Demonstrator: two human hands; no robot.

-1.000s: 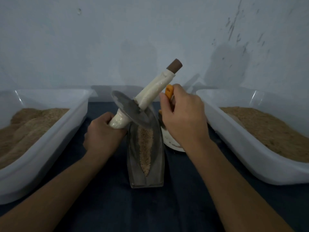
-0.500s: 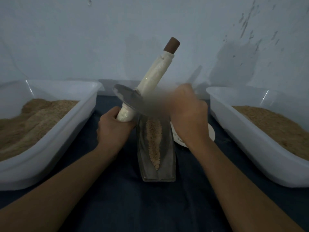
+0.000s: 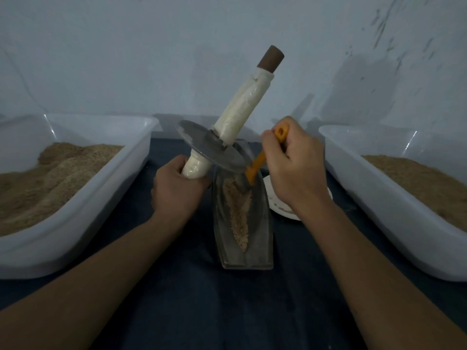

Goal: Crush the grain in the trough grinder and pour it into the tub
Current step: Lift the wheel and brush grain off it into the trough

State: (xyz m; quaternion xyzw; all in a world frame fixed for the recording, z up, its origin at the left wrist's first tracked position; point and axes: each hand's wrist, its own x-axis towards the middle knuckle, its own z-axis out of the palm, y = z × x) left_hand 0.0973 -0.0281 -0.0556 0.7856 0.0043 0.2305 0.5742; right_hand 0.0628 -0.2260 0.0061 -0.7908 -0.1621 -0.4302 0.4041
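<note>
A narrow metal trough grinder [image 3: 262, 238] stands lengthwise in front of me with a strip of crushed brown grain [image 3: 237, 210] in its groove. My left hand [image 3: 177, 193] grips the lower white-wrapped handle of the grinding wheel, whose metal disc [image 3: 202, 145] is lifted and tilted over the trough's far end. The upper handle [image 3: 242, 109] points up and right. My right hand [image 3: 293, 162] holds an orange-handled scraper [image 3: 257, 165], its tip at the disc's edge above the trough.
A white tub [image 3: 75, 205] with brown grain sits at the left and another white tub [image 3: 374, 198] with grain at the right. A small white plate [image 3: 278, 208] lies just right of the trough, partly under my right wrist. A dark cloth covers the table; a wall is close behind.
The wheel's upper handle has swung to a steeper angle. My right hand moved down from beside the handle and brought the orange scraper to the disc's edge.
</note>
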